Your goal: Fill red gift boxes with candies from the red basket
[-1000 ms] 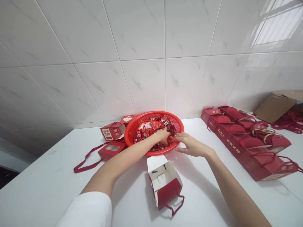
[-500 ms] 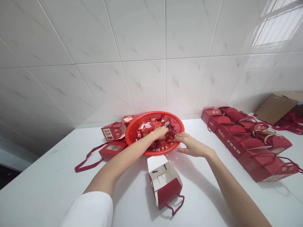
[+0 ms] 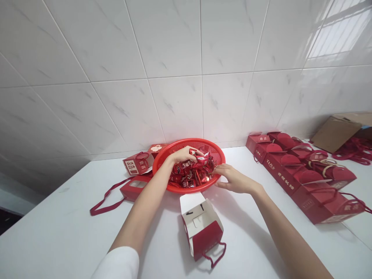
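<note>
A red plastic basket [image 3: 163, 153] with mesh sides holds a heap of candies [image 3: 190, 179] in shiny red wrappers. My left hand [image 3: 184, 154] is over the heap, its fingers closed around red-wrapped candies [image 3: 201, 159]. How many it holds is hidden. At the basket's right side, my right hand [image 3: 234, 179] grips the rim, fingertips over the edge and thumb lower down outside. In front of the basket stands an open red box [image 3: 207, 238] with a white inside and a dark red cord handle. Nothing lies in the part of its inside that shows.
Several closed red boxes [image 3: 286, 176] with cord handles stand in rows at the right. Behind them is a brown cardboard box [image 3: 334, 133] with red cords. Left of the basket are a red box [image 3: 138, 164] and a windowed box [image 3: 133, 188] with a ribbon. A tiled wall rises behind.
My left hand has come up and to the left out of the heap, with candies now showing in its fingers. The right hand stays at the rim.
</note>
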`<state>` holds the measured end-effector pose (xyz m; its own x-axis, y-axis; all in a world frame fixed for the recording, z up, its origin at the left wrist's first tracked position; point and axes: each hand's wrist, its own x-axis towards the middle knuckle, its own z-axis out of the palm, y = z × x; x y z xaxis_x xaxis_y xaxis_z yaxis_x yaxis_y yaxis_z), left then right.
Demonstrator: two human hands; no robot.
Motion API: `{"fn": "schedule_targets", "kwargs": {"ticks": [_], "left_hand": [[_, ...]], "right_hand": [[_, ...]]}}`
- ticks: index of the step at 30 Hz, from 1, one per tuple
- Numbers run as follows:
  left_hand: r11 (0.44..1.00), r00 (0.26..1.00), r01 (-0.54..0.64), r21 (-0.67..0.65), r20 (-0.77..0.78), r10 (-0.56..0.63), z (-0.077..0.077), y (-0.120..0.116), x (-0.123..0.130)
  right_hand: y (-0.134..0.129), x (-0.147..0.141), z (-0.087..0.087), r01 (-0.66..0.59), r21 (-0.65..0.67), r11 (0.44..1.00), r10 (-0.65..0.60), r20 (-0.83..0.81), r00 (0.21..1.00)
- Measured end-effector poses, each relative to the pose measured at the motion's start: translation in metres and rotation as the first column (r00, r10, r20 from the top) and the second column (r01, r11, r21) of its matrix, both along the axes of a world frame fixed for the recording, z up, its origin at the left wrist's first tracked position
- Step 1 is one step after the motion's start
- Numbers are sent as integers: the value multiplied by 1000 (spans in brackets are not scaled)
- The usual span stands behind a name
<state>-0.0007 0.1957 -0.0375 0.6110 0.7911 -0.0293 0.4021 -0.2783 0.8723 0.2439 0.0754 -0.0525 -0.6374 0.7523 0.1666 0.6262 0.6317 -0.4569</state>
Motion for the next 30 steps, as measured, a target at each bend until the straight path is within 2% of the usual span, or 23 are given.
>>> {"fn": "schedule_targets", "kwargs": {"ticks": [3, 5, 7, 9, 11, 13, 18, 22, 25, 28, 30], "left_hand": [[991, 990, -43, -129, 131, 60, 5, -3, -2], [977, 974, -60, -206, 202, 103, 6, -4, -3], [966, 958, -61, -250, 258, 127, 7, -5, -3], [965, 949, -65, -254, 283, 138, 7, -6, -4], [972, 952, -67, -224, 276, 129, 7, -6, -4], [982, 956, -67, -176, 270, 113, 8, -7, -4], [985, 935, -128, -112, 317, 158, 12, -8, -4], [982, 915, -104, -155, 373, 155, 14, -8, -3], [964, 892, -83, -252, 412, 185, 14, -8, -2], [940, 887, -79, -332, 406, 218, 14, -8, -2], [940, 891, -93, -328, 395, 226, 14, -9, -2]], "right_hand": [[3, 1, -3, 39, -82, 996, -47, -97, 994], [8, -1, -5, 33, -179, 983, -80, -260, 962], [16, -9, -6, 45, -296, 954, -181, -451, 874], [25, -21, -5, 85, -425, 901, -343, -580, 739], [34, -34, -3, 94, -543, 834, -473, -617, 629], [42, -47, -2, 72, -610, 789, -536, -627, 566], [57, -65, -5, -4, -673, 740, -613, -676, 410], [59, -67, -6, -41, -697, 716, -616, -658, 433], [59, -67, -7, -45, -668, 743, -589, -683, 432], [60, -67, -9, -14, -631, 776, -580, -721, 379], [61, -68, -11, 18, -620, 784, -589, -735, 335]]}}
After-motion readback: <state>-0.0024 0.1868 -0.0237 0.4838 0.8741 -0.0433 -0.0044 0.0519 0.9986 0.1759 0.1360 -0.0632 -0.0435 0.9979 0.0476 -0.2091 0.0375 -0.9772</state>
